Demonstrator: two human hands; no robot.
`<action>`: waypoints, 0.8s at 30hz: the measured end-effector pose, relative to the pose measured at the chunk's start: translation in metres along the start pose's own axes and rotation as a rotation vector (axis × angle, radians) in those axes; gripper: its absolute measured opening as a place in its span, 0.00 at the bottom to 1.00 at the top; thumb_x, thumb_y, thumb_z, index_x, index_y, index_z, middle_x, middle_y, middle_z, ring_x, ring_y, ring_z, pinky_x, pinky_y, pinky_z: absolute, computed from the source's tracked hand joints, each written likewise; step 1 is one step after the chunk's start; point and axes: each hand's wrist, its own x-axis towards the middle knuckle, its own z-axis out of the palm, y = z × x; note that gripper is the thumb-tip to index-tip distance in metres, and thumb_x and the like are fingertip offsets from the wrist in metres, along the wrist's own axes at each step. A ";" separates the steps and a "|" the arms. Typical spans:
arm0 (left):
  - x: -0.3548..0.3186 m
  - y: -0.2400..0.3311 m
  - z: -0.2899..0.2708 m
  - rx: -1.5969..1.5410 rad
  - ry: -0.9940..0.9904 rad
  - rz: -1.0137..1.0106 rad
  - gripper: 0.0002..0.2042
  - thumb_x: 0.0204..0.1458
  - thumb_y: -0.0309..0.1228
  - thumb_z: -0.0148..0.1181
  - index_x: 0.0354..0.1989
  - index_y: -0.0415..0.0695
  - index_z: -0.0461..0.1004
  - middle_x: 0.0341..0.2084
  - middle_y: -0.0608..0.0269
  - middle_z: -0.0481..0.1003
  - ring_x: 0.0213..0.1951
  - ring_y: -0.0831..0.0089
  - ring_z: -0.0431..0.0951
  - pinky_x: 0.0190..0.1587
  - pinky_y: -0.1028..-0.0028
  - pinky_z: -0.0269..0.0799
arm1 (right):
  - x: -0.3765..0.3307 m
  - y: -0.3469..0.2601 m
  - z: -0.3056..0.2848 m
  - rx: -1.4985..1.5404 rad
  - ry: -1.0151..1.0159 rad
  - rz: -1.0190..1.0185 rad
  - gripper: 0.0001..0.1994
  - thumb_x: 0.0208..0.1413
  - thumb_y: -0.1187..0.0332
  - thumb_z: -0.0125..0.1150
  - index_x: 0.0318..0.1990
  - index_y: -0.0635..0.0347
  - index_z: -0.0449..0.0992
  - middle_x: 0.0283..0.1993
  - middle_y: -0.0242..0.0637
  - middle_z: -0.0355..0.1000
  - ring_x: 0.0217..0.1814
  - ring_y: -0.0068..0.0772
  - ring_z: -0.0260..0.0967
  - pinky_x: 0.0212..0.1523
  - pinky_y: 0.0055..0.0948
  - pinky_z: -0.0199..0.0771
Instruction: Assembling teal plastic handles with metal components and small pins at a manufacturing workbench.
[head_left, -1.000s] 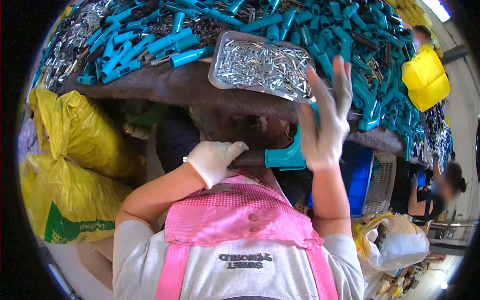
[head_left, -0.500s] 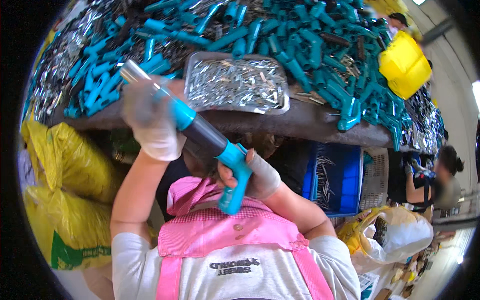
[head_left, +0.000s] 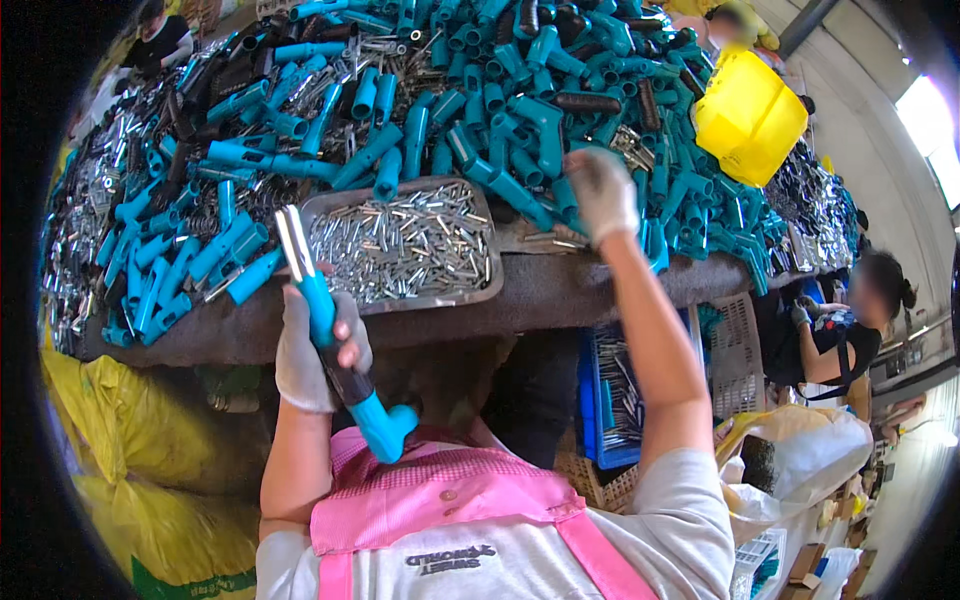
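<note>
My left hand [head_left: 306,350], in a whitish glove with bare fingertips, is closed around a tubular tool body [head_left: 318,308]. The body is teal with a black middle band, an angled teal end toward my apron and a shiny two-pronged metal end pointing away from me. Off to the right, my gloved right hand [head_left: 606,200] is stretched out over the heap of teal plastic housings [head_left: 540,130]. Its fingers are blurred and partly hidden, so I cannot see whether it grips anything. A tray [head_left: 490,240] of small metal pins [head_left: 405,245] lies between my hands.
Loose silver metal parts [head_left: 90,220] cover the bench's left side. A yellow container [head_left: 750,115] sits on the heap at right. Below the dark bench edge [head_left: 540,290] stand a blue crate [head_left: 612,455] and yellow sacks [head_left: 150,420]. A co-worker [head_left: 830,330] is at the far right.
My right hand has let go of the tool's angled end and reached far right over the heap. The left hand still holds the tool, now lower and more upright. The view has shifted.
</note>
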 end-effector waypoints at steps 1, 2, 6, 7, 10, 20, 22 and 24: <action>-0.001 -0.005 -0.005 0.071 -0.023 -0.010 0.24 0.57 0.55 0.38 0.53 0.50 0.57 0.19 0.66 0.60 0.13 0.77 0.62 0.15 0.75 0.59 | 0.033 0.039 -0.008 -0.144 0.046 0.133 0.10 0.53 0.67 0.53 0.42 0.56 0.74 0.41 0.44 0.72 0.44 0.41 0.71 0.44 0.33 0.70; -0.004 -0.010 -0.010 0.066 -0.020 -0.090 0.26 0.55 0.56 0.41 0.53 0.48 0.58 0.19 0.64 0.61 0.14 0.75 0.64 0.17 0.74 0.62 | 0.055 0.080 -0.012 -0.333 0.082 0.109 0.14 0.54 0.62 0.50 0.47 0.53 0.72 0.49 0.46 0.68 0.50 0.50 0.67 0.49 0.42 0.67; -0.016 -0.031 -0.022 0.257 -0.182 -0.234 0.31 0.49 0.53 0.55 0.50 0.38 0.60 0.22 0.57 0.68 0.19 0.70 0.71 0.22 0.74 0.67 | 0.111 0.168 -0.004 -0.524 -0.057 0.389 0.16 0.47 0.60 0.57 0.43 0.55 0.75 0.44 0.48 0.72 0.48 0.49 0.68 0.47 0.39 0.69; -0.023 -0.037 -0.028 0.250 -0.152 -0.278 0.30 0.51 0.52 0.53 0.51 0.37 0.60 0.22 0.56 0.68 0.19 0.70 0.70 0.22 0.74 0.67 | 0.116 0.160 0.005 -0.456 -0.060 0.396 0.15 0.44 0.62 0.59 0.41 0.55 0.76 0.40 0.49 0.73 0.45 0.49 0.70 0.45 0.40 0.70; -0.027 -0.046 -0.032 0.237 -0.243 -0.284 0.27 0.56 0.50 0.47 0.54 0.38 0.59 0.21 0.58 0.66 0.19 0.72 0.68 0.24 0.75 0.65 | 0.125 0.180 0.008 -0.372 -0.027 0.458 0.17 0.39 0.65 0.64 0.41 0.57 0.76 0.36 0.41 0.76 0.40 0.39 0.74 0.42 0.34 0.72; -0.038 -0.040 -0.031 0.424 -0.286 -0.241 0.26 0.56 0.50 0.47 0.51 0.38 0.61 0.21 0.59 0.67 0.19 0.74 0.68 0.24 0.77 0.64 | 0.121 0.155 0.007 -0.635 -0.056 0.518 0.17 0.48 0.60 0.59 0.46 0.55 0.71 0.44 0.46 0.73 0.50 0.46 0.69 0.48 0.37 0.69; -0.046 -0.034 -0.036 0.420 -0.269 -0.231 0.24 0.58 0.47 0.46 0.51 0.38 0.61 0.22 0.59 0.68 0.21 0.75 0.67 0.26 0.78 0.64 | 0.118 0.156 -0.005 -0.577 0.059 0.376 0.15 0.50 0.62 0.57 0.44 0.57 0.70 0.38 0.46 0.74 0.43 0.46 0.72 0.43 0.37 0.71; -0.053 -0.030 -0.042 0.431 -0.233 -0.206 0.24 0.57 0.47 0.47 0.51 0.37 0.61 0.22 0.60 0.68 0.21 0.76 0.68 0.26 0.78 0.63 | 0.113 0.139 -0.026 -0.081 0.210 0.484 0.15 0.49 0.63 0.59 0.41 0.61 0.70 0.29 0.37 0.73 0.33 0.31 0.72 0.33 0.28 0.73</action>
